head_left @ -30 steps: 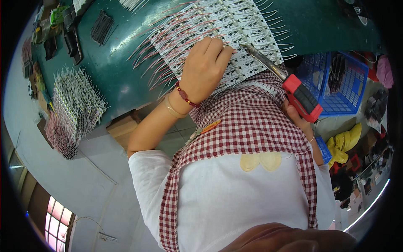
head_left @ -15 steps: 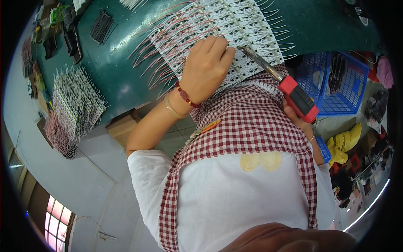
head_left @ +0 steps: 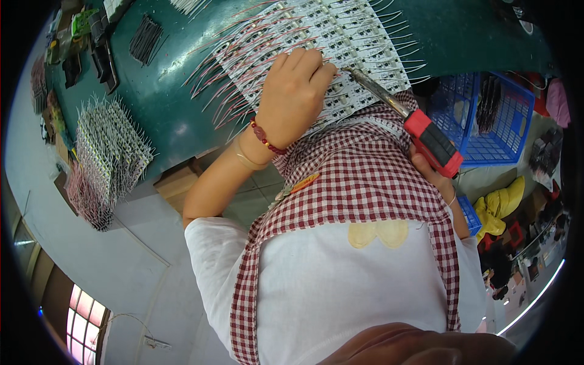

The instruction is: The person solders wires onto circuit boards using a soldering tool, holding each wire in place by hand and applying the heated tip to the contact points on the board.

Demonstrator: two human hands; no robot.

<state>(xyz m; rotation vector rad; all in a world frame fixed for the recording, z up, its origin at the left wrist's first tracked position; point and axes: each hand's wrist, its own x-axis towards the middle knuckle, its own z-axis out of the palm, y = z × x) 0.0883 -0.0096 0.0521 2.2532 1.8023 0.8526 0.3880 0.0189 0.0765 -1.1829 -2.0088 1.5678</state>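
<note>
A white panel of small circuit boards (head_left: 365, 52) lies at the near edge of the green table, with red and white wires sticking out along its sides. Over its middle my left hand (head_left: 296, 91) is closed, thumb and forefinger pinched together; whatever sits between the fingertips is too small to make out. My right hand (head_left: 427, 169) grips a soldering iron (head_left: 433, 143) with a red and black handle. The iron's metal tip points up and left onto the panel, close beside the left fingertips. Most of the right fingers are hidden behind the handle.
Stacked wired boards (head_left: 109, 152) stand at the table's left edge. Dark thin strips (head_left: 146, 39) and black tools (head_left: 103, 58) lie at the far left. A blue plastic crate (head_left: 502, 134) holding dark pieces sits on the right, near yellow cloth (head_left: 500, 207).
My left hand has shifted slightly to the left, so its fingertips are a little farther from the iron's tip. The soldering iron stays almost in place.
</note>
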